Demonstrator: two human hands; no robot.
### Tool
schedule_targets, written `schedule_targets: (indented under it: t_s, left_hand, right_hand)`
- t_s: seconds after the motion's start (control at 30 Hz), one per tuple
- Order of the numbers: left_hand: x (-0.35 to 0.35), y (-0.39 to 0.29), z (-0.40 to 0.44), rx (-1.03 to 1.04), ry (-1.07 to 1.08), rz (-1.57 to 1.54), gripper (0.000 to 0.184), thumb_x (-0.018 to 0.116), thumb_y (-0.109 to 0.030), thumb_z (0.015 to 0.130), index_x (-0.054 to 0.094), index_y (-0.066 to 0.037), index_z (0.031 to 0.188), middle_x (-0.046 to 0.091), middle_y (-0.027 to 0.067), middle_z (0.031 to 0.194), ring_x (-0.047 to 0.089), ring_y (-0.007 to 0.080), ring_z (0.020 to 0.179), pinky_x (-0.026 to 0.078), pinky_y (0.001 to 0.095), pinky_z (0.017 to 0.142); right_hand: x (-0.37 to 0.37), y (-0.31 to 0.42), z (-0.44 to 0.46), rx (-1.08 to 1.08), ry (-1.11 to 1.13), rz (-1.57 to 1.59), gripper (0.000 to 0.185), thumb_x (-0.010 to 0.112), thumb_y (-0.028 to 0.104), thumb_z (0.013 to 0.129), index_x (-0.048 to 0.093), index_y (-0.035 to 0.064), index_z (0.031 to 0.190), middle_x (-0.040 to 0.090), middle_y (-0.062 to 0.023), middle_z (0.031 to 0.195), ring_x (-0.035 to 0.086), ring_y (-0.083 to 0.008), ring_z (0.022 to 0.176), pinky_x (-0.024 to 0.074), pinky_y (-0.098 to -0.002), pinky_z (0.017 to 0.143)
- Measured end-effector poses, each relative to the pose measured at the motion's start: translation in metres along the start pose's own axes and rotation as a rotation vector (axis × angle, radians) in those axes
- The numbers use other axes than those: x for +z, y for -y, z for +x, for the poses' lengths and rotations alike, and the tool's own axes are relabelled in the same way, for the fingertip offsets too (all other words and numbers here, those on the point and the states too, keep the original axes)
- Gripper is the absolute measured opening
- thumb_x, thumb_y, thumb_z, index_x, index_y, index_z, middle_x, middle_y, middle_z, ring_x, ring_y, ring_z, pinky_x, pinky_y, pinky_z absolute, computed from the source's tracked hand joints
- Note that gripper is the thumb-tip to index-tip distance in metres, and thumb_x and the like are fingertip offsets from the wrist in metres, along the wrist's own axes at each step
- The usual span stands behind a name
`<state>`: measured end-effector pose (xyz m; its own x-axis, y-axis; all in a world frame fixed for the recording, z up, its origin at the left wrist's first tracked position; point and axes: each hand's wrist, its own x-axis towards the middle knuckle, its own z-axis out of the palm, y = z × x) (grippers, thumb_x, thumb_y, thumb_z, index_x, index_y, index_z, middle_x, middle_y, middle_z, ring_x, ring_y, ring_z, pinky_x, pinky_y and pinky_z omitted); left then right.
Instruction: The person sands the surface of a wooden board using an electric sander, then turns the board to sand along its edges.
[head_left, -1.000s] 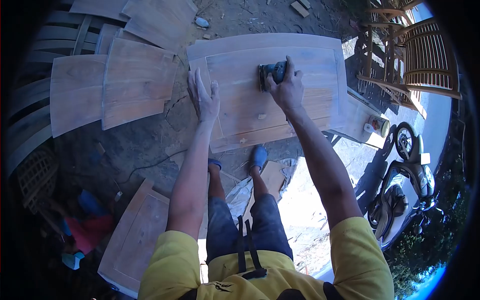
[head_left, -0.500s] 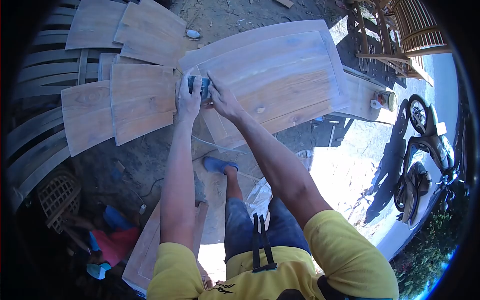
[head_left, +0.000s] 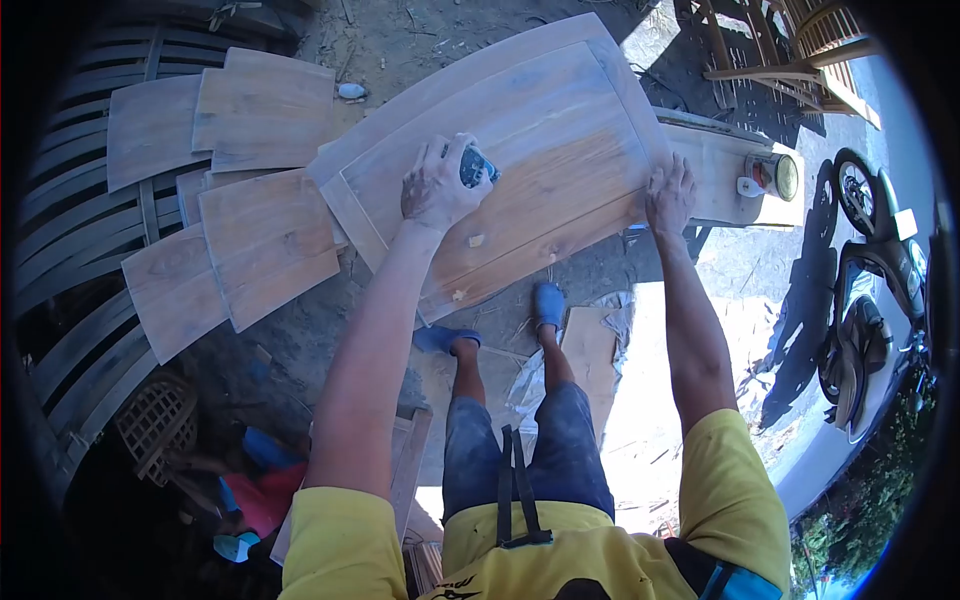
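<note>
The left hand (head_left: 438,187) is holding a small blue-and-black power sander (head_left: 476,167) on the upper face of a large, framed, light-brown wooden panel (head_left: 560,150); its grip is closing around the tool's body, left of the panel's middle. The right hand (head_left: 670,197) is resting at the panel's near right corner, fingers lying slightly bent over the edge; whether the thumb is gripping underneath cannot be told. A small pale block (head_left: 476,241) is lying on the panel below the sander. Just beyond the right end, a clear cylindrical jar with a yellowish end (head_left: 772,177) is sitting on a pale wooden worktop (head_left: 725,203). To the left, flat brown wooden boards (head_left: 270,245) are lying overlapped on a grey slatted wooden frame (head_left: 148,212). A dark motorcycle (head_left: 868,300) is standing well apart at right, and a person in red (head_left: 265,500) is staying low at lower left.
</note>
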<state>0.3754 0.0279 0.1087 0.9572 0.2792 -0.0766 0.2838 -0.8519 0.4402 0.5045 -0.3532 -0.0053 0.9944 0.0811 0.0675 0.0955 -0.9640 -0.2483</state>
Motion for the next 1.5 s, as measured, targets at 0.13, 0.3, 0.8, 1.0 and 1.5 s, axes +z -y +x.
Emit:
schedule_targets:
  t_s: [0.13,0.3,0.8,1.0,1.5]
  left_hand:
    - [0.027,-0.051,0.029,-0.002,0.035,0.01,0.049,0.083,-0.033,0.08,0.066,-0.022,0.125,0.064,0.0091,0.114,0.067,0.0321,0.113,0.059,0.0498,0.091]
    - [0.054,-0.11,0.076,-0.047,0.06,0.006,0.053,0.083,-0.037,0.08,0.066,-0.023,0.128,0.064,0.0094,0.116,0.067,0.032,0.117,0.059,0.0511,0.093]
    - [0.098,-0.154,0.123,-0.036,-0.127,-0.067,0.06,0.084,-0.038,0.079,0.065,-0.019,0.133,0.063,0.0156,0.124,0.063,0.0365,0.122,0.057,0.0526,0.099]
    - [0.037,-0.057,0.043,-0.239,-0.175,-0.019,0.053,0.084,-0.03,0.078,0.065,-0.019,0.126,0.064,0.0109,0.118,0.065,0.0361,0.116,0.058,0.0524,0.093]
    - [-0.025,0.082,-0.068,-0.306,-0.207,-0.015,0.045,0.082,-0.023,0.083,0.065,-0.014,0.124,0.069,0.0126,0.117,0.068,0.0346,0.11,0.056,0.0484,0.094]
  right_hand:
    - [0.035,-0.008,0.019,-0.087,-0.079,0.023,0.061,0.056,0.036,0.107,0.043,0.0077,0.16,0.048,-0.0219,0.159,0.047,-0.0413,0.145,0.0358,-0.0561,0.12]
    - [0.042,0.002,0.016,-0.02,-0.031,0.05,0.063,0.05,0.04,0.109,0.04,0.0088,0.163,0.046,-0.0186,0.161,0.042,-0.038,0.15,0.0279,-0.0537,0.125]
    - [0.039,0.002,0.017,-0.039,0.001,0.055,0.062,0.049,0.04,0.109,0.041,0.0084,0.163,0.045,-0.0192,0.163,0.042,-0.0377,0.151,0.0307,-0.0531,0.124]
    - [0.041,0.004,0.017,-0.031,-0.006,0.039,0.063,0.05,0.041,0.109,0.041,0.0102,0.163,0.046,-0.0187,0.162,0.042,-0.0378,0.151,0.0318,-0.0546,0.123]
    - [0.049,0.002,0.016,-0.032,-0.086,0.043,0.061,0.052,0.037,0.106,0.045,0.0094,0.16,0.049,-0.0179,0.159,0.043,-0.0375,0.149,0.0317,-0.0535,0.123]
